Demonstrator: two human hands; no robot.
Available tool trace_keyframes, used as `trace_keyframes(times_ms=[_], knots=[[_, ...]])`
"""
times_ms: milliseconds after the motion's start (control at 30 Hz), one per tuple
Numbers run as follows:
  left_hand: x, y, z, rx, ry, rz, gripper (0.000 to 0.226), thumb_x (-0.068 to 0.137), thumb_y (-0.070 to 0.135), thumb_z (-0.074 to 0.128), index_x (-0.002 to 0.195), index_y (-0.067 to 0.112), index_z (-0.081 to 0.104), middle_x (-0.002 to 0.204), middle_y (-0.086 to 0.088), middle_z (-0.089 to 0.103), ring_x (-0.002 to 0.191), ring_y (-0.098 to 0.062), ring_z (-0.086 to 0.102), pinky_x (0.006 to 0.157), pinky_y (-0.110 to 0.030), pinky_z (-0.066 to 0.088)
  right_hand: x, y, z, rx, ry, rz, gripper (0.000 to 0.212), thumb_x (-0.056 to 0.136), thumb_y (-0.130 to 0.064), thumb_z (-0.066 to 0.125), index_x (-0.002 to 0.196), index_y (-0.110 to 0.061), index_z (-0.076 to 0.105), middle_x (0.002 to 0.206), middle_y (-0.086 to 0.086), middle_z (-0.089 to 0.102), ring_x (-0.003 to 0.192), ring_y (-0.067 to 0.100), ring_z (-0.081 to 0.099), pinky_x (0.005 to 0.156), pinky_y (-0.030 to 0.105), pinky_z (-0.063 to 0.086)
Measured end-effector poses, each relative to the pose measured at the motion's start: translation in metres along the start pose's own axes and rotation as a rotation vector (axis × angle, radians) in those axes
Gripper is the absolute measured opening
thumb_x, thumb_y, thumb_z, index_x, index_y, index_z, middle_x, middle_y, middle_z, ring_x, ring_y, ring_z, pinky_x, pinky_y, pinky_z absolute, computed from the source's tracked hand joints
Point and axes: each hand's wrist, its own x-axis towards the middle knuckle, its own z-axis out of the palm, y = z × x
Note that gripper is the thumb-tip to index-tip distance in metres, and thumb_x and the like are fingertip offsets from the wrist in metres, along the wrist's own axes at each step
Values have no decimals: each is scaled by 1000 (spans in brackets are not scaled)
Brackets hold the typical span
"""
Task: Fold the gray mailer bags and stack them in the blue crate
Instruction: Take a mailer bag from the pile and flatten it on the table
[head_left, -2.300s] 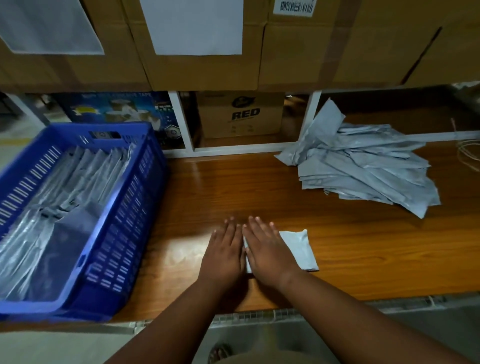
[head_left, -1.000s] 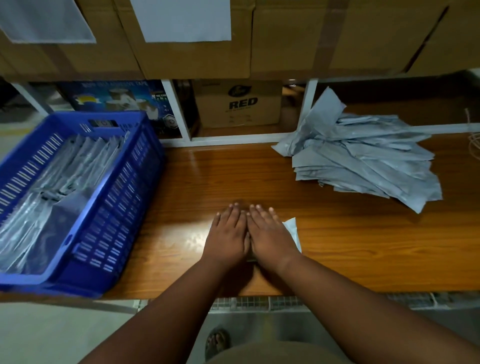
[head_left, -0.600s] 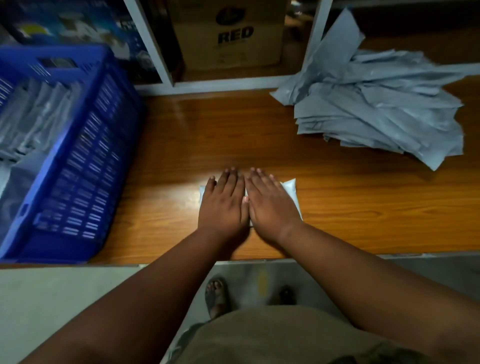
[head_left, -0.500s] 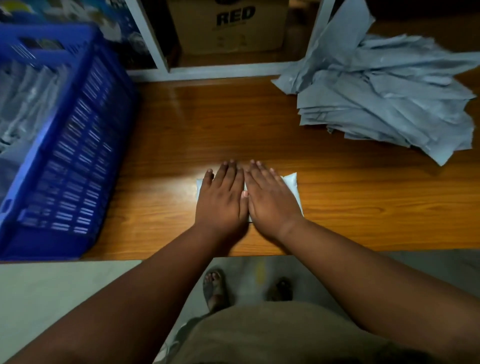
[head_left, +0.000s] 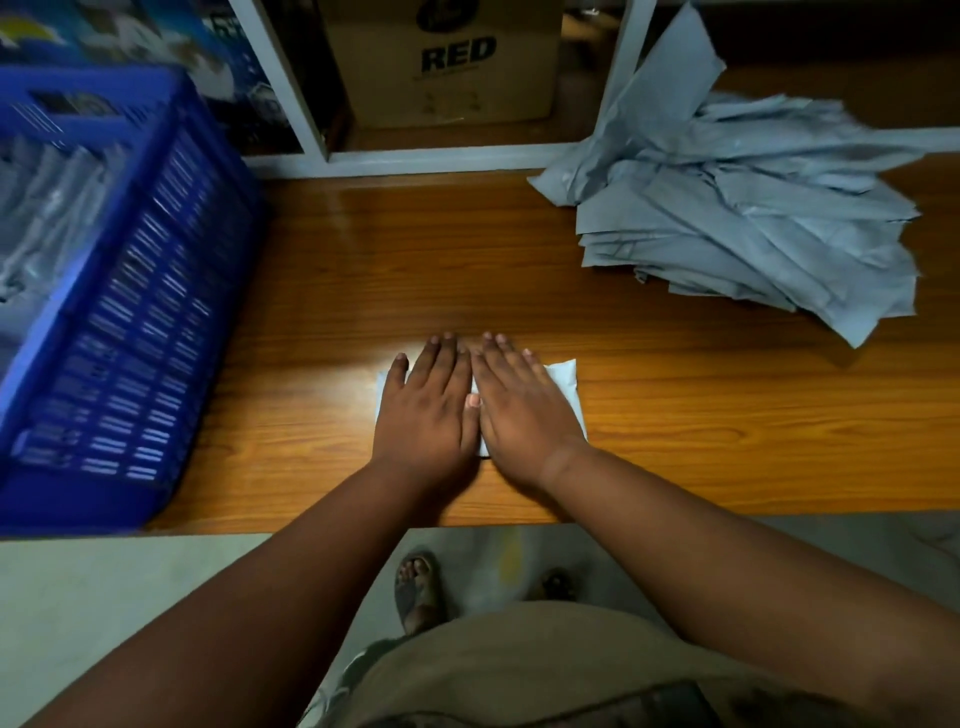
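Note:
A small folded gray mailer bag (head_left: 563, 382) lies on the wooden table near its front edge. My left hand (head_left: 428, 410) and my right hand (head_left: 519, 408) press flat on it side by side, fingers straight, covering most of it. A loose pile of unfolded gray mailer bags (head_left: 743, 218) lies at the back right of the table. The blue crate (head_left: 135, 322) stands at the left, with folded gray bags (head_left: 47, 213) inside it.
The wooden table (head_left: 395, 270) has bare surface between crate and pile. Behind it a white-framed shelf (head_left: 415, 153) holds a cardboard box (head_left: 447, 62) marked RED. My feet (head_left: 421, 587) show on the floor below the table edge.
The bag went from sticking out to my right to a smaller fold under both palms. The camera tilted down; my hands stayed pressed on the bag.

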Motion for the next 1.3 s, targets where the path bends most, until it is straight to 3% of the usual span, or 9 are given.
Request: trace_keyframes(times_ms=[133, 233, 333, 533, 900, 1133, 1300], knots=[[10, 14, -7, 38, -3, -59, 61, 106, 43, 28, 154, 12, 50, 163, -14, 45, 156, -29, 34, 124, -66, 18, 0, 9, -20, 44, -69, -27, 60, 115, -32, 28, 170, -10, 19, 178, 11, 12, 165, 24, 3, 133, 46, 0], [20, 29, -3, -24, 25, -18, 54, 105, 39, 34, 143, 10, 57, 153, -17, 55, 150, -32, 42, 122, -63, 26, -8, 21, -23, -15, -15, 27, 61, 114, -38, 23, 169, -12, 24, 177, 10, 17, 165, 24, 8, 132, 46, -2], [24, 38, 5, -62, 49, 16, 56, 106, 37, 34, 149, 6, 54, 158, -21, 49, 151, -36, 40, 120, -59, 32, -15, 30, -17, -1, -9, 65, 65, 111, -41, 15, 170, -13, 20, 178, 9, 13, 165, 23, 3, 133, 46, -1], [21, 36, 13, -61, 76, 21, 60, 109, 37, 31, 162, 11, 40, 170, -15, 34, 159, -30, 28, 126, -55, 25, -18, 34, -9, -20, 24, 51, 63, 114, -40, 18, 170, -12, 17, 179, 9, 6, 165, 22, -2, 134, 45, 2], [22, 39, 14, 15, -3, -141, 62, 106, 52, 28, 165, 34, 32, 176, -11, 19, 163, -38, 10, 122, -73, 10, -14, 39, -5, -24, 3, 47, 65, 113, -42, 14, 171, -14, 15, 179, 8, 4, 165, 22, -5, 134, 48, 7], [23, 36, 7, 4, -54, -111, 64, 106, 53, 28, 165, 29, 31, 175, -16, 19, 161, -40, 13, 121, -71, 15, -13, 38, -2, -61, 3, 56, 63, 114, -44, 17, 171, -16, 11, 179, 7, 0, 165, 21, -7, 134, 46, 3], [20, 2, -23, 38, -177, 78, 72, 101, 70, 32, 160, 28, 35, 170, -14, 28, 157, -38, 23, 117, -65, 31, -13, 36, -15, -80, -62, 43, 74, 106, -52, 3, 171, -18, 13, 179, 9, -1, 165, 24, -6, 133, 45, 0]])
